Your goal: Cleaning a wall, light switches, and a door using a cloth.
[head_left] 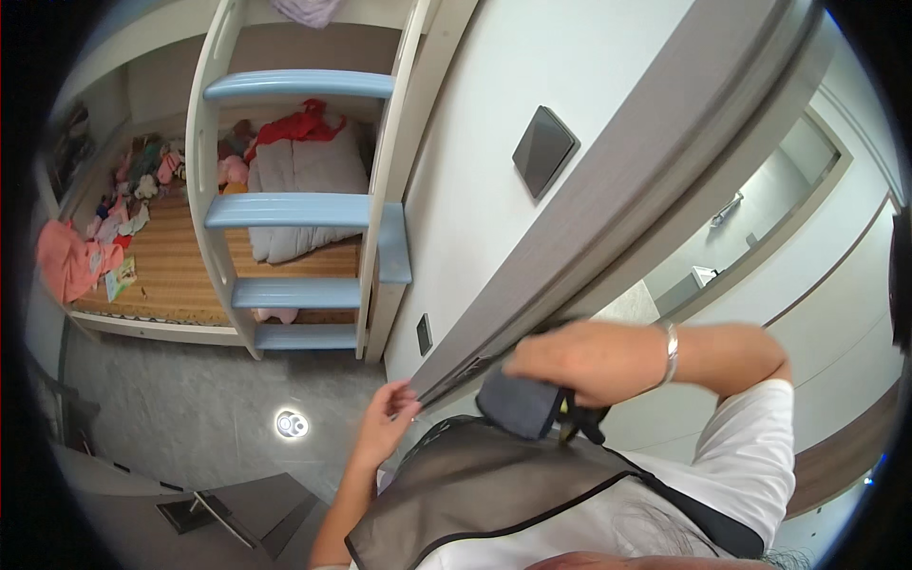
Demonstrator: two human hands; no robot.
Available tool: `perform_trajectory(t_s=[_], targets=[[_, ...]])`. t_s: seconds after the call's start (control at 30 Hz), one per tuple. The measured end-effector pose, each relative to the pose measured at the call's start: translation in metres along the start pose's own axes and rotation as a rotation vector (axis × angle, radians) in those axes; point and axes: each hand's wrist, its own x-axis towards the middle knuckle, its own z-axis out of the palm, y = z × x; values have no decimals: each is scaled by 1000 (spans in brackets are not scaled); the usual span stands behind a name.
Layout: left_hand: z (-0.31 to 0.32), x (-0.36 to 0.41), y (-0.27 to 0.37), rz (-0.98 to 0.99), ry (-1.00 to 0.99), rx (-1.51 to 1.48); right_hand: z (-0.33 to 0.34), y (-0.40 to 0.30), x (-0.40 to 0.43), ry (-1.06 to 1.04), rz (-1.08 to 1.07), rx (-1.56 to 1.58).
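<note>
My right hand [581,360], with a silver bangle at the wrist, is closed around a dark grey cloth item [519,402]. Black and yellowish parts of it hang below my fingers; its exact kind is unclear. It is in front of my grey-brown apron [499,470], close to the grey door frame [570,235]. My left hand [388,422] is beside the lower part of that frame, fingers slightly curled and parted from the thumb. Nothing shows in it. Whether its fingertips touch the frame edge cannot be told.
A bunk bed with a blue-runged ladder [288,211] stands ahead, its lower bunk [185,263] strewn with toys, clothes and a grey quilt [306,171]. A dark switch plate [546,152] is on the white wall. A door with a handle [221,516] is at lower left, near grey floor [214,385].
</note>
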Motion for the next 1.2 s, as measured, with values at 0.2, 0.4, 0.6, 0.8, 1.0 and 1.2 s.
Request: perform_trajectory(t_s=[0.2, 0.4, 0.6, 0.8, 1.0, 1.2], targets=[[21, 35, 58, 253, -440, 56, 85, 26, 50, 347, -205, 711], [6, 43, 45, -271, -190, -373, 111, 56, 84, 539, -127, 443], [-15, 93, 52, -230, 81, -473, 98, 64, 88, 468, -120, 451], [-48, 170, 81, -171, 107, -539, 21, 51, 3, 1098, -523, 341], [-6, 273, 128, 186, -310, -668, -16, 44, -16, 1933, 354, -713], [85, 333, 148, 599, -128, -310, -22, 51, 14, 1974, 579, -543]])
